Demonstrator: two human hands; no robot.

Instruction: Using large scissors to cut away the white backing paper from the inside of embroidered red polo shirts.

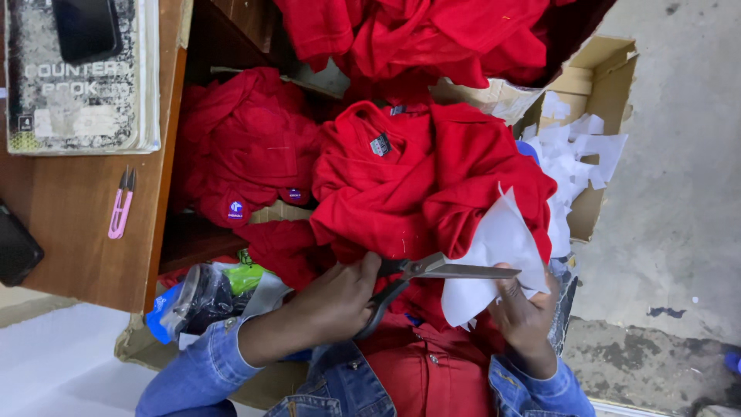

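A person in a denim jacket cuts white paper (494, 262) over a lap heaped with red garments (417, 185). The hand on the left of the view (336, 297) has its fingers closed through the dark handles of the scissors (432, 272), whose long blades point toward the paper and lie against its lower edge. The hand on the right of the view (525, 313) pinches the paper from below, fingers curled shut on the sheet, which stands up in front of the red cloth (the head camera appears turned round, so which hand is the person's own left cannot be told with certainty). Behind the paper, an open cardboard box (598, 85) holds a pile of white paper scraps (575, 150). More red garments spill from above and sit folded beside a wooden desk (85, 224), a small label showing on one of them. On the desk lie a mottled hardcover book (73, 85) with a black phone (85, 27) resting on it and a pink thread snip (121, 205). A blue plastic bag (193, 297) sits below the desk edge, just beside the denim sleeve. The floor is bare grey concrete (679, 193).
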